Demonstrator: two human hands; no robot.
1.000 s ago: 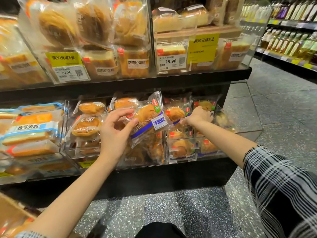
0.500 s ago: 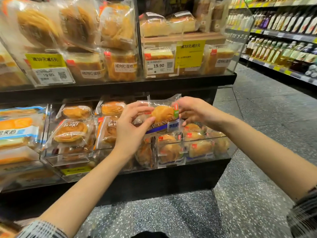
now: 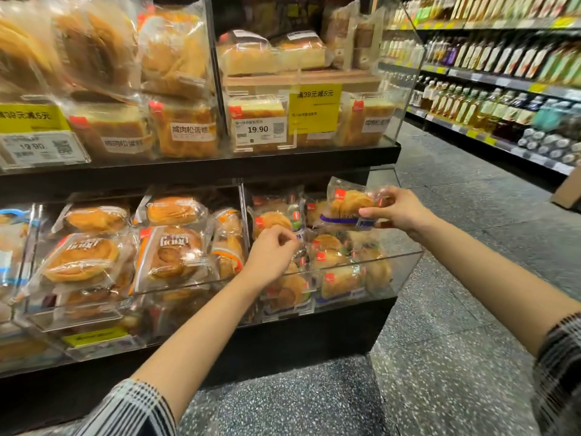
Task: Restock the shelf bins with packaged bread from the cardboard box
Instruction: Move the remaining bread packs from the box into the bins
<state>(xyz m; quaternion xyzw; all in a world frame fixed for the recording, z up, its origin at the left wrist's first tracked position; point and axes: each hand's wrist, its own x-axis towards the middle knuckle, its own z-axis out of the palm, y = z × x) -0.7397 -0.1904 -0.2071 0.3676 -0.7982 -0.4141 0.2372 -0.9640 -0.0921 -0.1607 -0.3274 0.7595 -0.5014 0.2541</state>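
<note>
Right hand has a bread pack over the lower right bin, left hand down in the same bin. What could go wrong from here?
1. The right hand pinches the bread pack only by its end; the slick wrap could slip.
2. The clear bin is already heaped, so the pack may slide over the front wall onto the floor.
3. The left hand, curled among the packs, may get in its way.

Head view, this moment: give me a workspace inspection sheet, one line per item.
Surface: black two-tier shelf with clear acrylic bins.
Job's things: bread packet held above the lower right bin; cardboard box not identifiable.
Clutter: nothing seen.
Grippers: right hand pinches the packet; left hand reaches among packets, grip unclear.
Cables: nothing seen.
Surroundings: speckled floor; bottle shelves on the right.
</note>
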